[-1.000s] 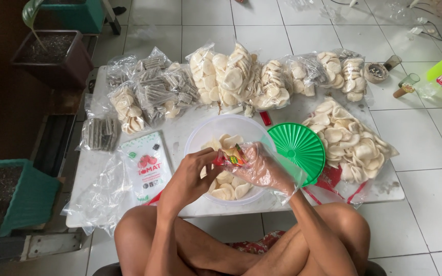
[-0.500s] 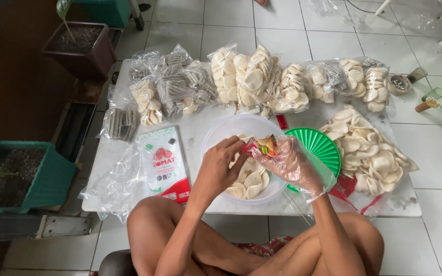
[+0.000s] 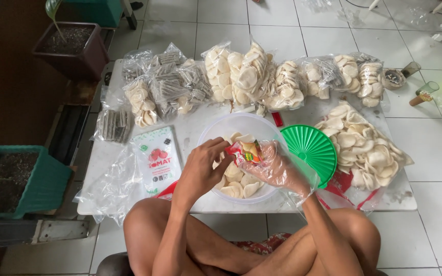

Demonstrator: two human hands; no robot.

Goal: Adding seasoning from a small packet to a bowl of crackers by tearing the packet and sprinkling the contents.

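Observation:
My left hand (image 3: 203, 166) and my right hand (image 3: 280, 168) meet over a clear plastic tub (image 3: 216, 133) that holds pale round crackers (image 3: 239, 186). The right hand is inside a thin clear plastic bag. Both hands pinch a small red and yellow label packet (image 3: 246, 152) between them. A green round lid (image 3: 310, 148) leans against the tub's right side.
A white low board (image 3: 103, 153) on the tiled floor carries a row of bagged crackers (image 3: 251, 76) at the back, a loose cracker pile (image 3: 367, 148) on the right, a white printed pouch (image 3: 157, 158) and empty bags (image 3: 111, 186) on the left. Planters (image 3: 21, 179) stand at the left.
The view has shifted slightly. Both hands stay over the tub, still working the small packet between them.

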